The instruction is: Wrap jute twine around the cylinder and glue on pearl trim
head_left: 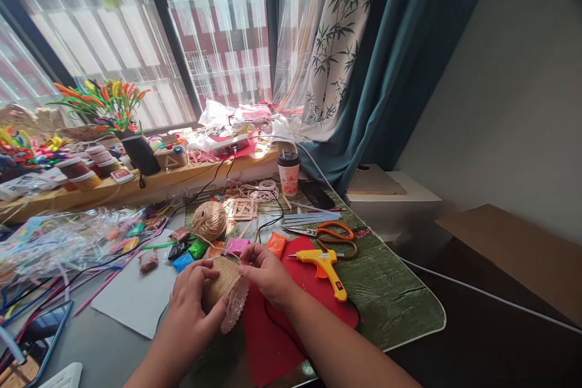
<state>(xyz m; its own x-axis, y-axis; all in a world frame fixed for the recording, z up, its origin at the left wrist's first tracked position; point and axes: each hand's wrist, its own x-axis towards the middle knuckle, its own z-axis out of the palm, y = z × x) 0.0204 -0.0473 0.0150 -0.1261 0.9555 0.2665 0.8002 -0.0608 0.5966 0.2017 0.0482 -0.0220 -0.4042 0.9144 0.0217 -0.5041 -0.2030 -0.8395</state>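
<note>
My left hand (197,297) grips a twine-wrapped cup (225,279) that lies tilted, its shiny scalloped rim facing down and to the right. With thumb and fingers pinched together, my right hand (264,270) holds the twine at the upper right side of the cup. A ball of twine (210,221) sits just beyond, a strand running from it toward the cup. To the right, a yellow hot glue gun (324,264) rests on red felt sheets (273,333). Orange-handled scissors (334,233) lie behind the glue gun.
Small coloured packets (197,248) are spread beyond my hands. A paper cup with a lid (288,174) and a black phone (317,195) stand farther back. Craft bags and pipe cleaners (104,236) cover the left side. A black cable (268,224) crosses the table.
</note>
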